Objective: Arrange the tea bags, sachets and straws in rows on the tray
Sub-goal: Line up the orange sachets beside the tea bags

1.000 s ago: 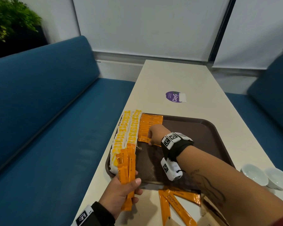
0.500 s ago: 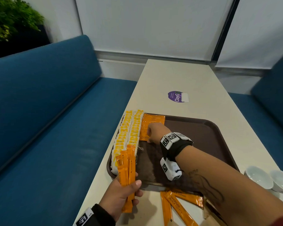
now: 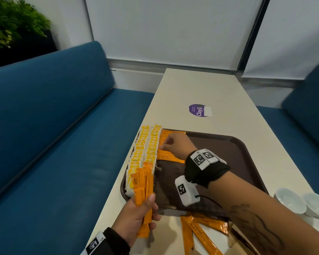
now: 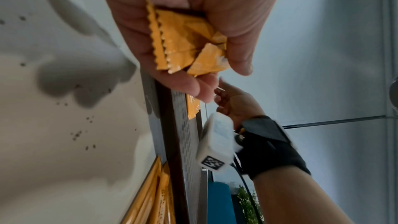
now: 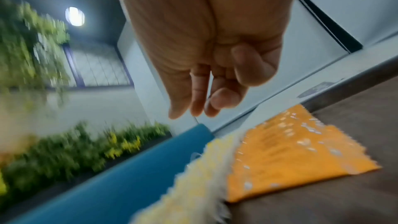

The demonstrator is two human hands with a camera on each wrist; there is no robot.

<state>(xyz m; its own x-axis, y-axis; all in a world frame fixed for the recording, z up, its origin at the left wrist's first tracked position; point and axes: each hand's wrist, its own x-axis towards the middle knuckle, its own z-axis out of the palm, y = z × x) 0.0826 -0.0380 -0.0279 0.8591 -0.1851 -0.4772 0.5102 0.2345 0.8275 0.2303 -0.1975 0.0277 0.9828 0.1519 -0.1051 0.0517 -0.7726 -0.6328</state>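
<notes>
Overhead, the sachets (image 3: 170, 157) laid on the brown tray (image 3: 236, 150) read "AMERICAN BLACK COFFEE", and the same words show on the loose sachets (image 3: 199, 234) lying on the worktop (image 3: 210, 89) just in front of the tray. A purple sticker (image 3: 198, 109) farther up the worktop reads "ClayG". Two rows of yellow tea bags (image 3: 147, 144) run along the tray's left edge, with the sachet row just to their right. The right hand (image 3: 173, 142) hovers over that row, fingers curled and holding nothing that can be seen. The left hand (image 3: 136, 218) clamps a bundle (image 3: 143, 184) of orange sachets upright at the tray's near left corner. Two white bowls (image 3: 302, 201) sit at the right.

From the left wrist, the fingers (image 4: 183, 81) wrap the bundle's (image 4: 183, 40) serrated ends, beside the tray's rim (image 4: 170, 125).

From the right wrist, the picture is blurred; the right hand (image 5: 215, 74) hangs loosely curled above the sachets (image 5: 290, 151) and tea bags (image 5: 193, 185), apart from them.
</notes>
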